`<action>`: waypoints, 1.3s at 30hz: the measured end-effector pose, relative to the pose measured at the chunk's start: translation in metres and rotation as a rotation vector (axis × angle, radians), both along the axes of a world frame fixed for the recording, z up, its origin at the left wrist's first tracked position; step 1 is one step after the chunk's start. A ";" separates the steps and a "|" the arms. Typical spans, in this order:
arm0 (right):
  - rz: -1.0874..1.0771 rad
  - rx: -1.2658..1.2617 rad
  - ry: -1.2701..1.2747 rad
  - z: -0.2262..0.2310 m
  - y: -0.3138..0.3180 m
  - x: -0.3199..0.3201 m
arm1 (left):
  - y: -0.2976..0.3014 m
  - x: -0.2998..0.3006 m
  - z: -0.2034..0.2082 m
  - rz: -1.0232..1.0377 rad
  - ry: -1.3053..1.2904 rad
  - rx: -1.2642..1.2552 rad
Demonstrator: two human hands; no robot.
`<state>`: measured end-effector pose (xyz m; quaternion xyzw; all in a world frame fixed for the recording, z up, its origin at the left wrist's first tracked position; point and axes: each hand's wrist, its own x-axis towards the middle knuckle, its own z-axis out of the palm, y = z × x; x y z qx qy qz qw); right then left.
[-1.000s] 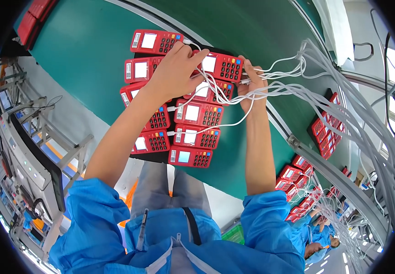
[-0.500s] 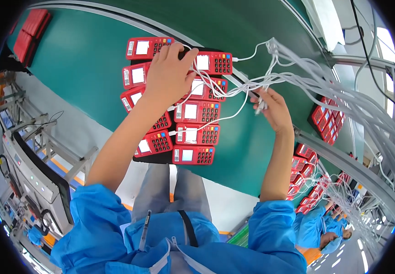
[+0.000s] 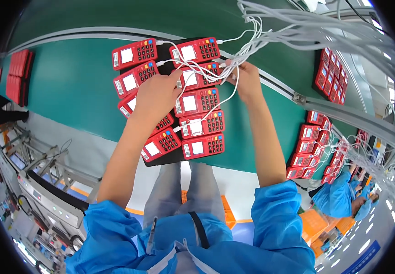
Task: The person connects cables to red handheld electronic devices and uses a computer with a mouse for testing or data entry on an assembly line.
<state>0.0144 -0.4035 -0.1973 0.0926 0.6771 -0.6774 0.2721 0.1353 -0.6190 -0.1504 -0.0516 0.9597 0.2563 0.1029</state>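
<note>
Red payment terminals (image 3: 197,101) with keypads and small screens lie in two columns on a black tray (image 3: 169,159). My left hand (image 3: 155,98) reaches over the right end of the third terminal in the left column. Its fingers are bent together, and what they grip is hidden. At the right end of the second terminal in the right column, my right hand (image 3: 247,83) pinches a white cable among the bundle (image 3: 252,45). White plugs sit in the two upper left terminals (image 3: 134,54), the top right one (image 3: 201,50) and the lowest left one (image 3: 161,145).
The tray lies on a green table (image 3: 79,91) with a metal rail (image 3: 92,32) behind. Red stacks (image 3: 19,75) stand at far left. More cabled terminals (image 3: 309,141) are on the right, with a person in blue (image 3: 334,196) beyond. White cables hang across the upper right.
The view has shifted. My left hand has come down from the top left terminal, uncovering plugs in the two upper ones. My right hand has moved left and away, close against the right column.
</note>
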 end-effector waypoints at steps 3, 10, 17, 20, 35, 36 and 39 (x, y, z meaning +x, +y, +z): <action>-0.036 -0.134 -0.042 -0.006 0.002 0.007 | -0.003 0.000 -0.006 -0.053 -0.019 -0.016; -0.046 -0.295 0.025 -0.010 0.004 0.014 | -0.003 -0.001 -0.008 -0.099 0.012 -0.080; -0.006 -0.367 0.058 -0.012 0.002 0.009 | -0.001 0.003 -0.015 -0.054 0.024 -0.048; -0.015 -0.392 0.033 -0.014 0.002 0.011 | 0.004 0.002 -0.009 0.012 -0.028 0.011; 0.052 -0.362 -0.077 -0.003 0.002 0.004 | 0.009 0.002 -0.011 0.106 -0.032 0.215; 0.055 -0.348 -0.087 -0.004 0.001 0.003 | 0.008 0.003 -0.012 0.131 -0.061 0.218; 0.039 -0.125 0.040 -0.005 -0.003 0.007 | 0.012 -0.002 -0.008 0.155 -0.076 0.221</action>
